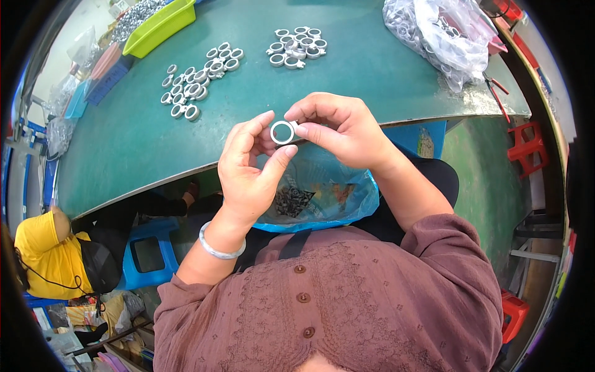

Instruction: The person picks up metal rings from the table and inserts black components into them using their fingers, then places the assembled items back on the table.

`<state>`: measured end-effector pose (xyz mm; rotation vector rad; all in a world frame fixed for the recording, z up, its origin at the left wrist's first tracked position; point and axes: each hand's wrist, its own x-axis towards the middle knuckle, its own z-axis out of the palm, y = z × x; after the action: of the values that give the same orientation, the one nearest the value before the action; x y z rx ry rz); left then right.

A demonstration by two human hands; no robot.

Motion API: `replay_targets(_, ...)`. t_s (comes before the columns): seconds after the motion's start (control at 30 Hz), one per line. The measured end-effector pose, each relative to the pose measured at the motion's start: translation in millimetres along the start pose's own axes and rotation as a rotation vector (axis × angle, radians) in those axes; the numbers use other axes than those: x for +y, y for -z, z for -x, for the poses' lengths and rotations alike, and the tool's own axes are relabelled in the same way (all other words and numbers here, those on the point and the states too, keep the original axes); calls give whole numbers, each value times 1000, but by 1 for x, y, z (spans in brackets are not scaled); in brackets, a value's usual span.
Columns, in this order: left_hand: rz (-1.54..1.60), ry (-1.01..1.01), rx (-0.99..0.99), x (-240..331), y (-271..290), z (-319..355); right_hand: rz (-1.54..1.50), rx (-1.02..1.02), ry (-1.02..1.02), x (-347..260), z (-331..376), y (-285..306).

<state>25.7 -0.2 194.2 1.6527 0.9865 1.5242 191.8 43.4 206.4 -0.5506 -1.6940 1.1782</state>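
Observation:
Between my two hands, just over the near edge of the green table [347, 80], is a silvery metal ring [273, 132] with a small lug on its right side. The fingers of my left hand [251, 161] curve round the ring's left and lower rim. On the other side, my right hand [338, 127] pinches the lug between thumb and forefinger. Beneath both hands, a blue plastic bag [362, 208] lies open at my lap with small dark pieces [292, 201] inside. Two groups of similar rings lie beyond: a left group [197, 77] and a right group [291, 44].
A lime-green tray [161, 28] of small metal parts stands at the far left. At the far right sits a clear plastic bag [443, 43] of parts, with red-handled pliers [498, 96] beside it. Left of me, a person in yellow [46, 260] is near a blue stool [149, 254].

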Motion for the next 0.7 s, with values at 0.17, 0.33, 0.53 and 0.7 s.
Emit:
replay_targets(0.17, 11, 45, -26, 0, 2, 1, -118, -11, -80, -2, 0, 0)
replay_targets(0.33, 57, 83, -34, 2, 2, 1, -156, -29, -109, -3, 0, 1)
replay_targets(0.53, 170, 266, -37, 10, 0, 4, -158, -44, -104, -3, 0, 1)
replay_targets(0.7, 238, 265, -45, 11, -1, 4, -161, -44, -115, -4, 0, 1)
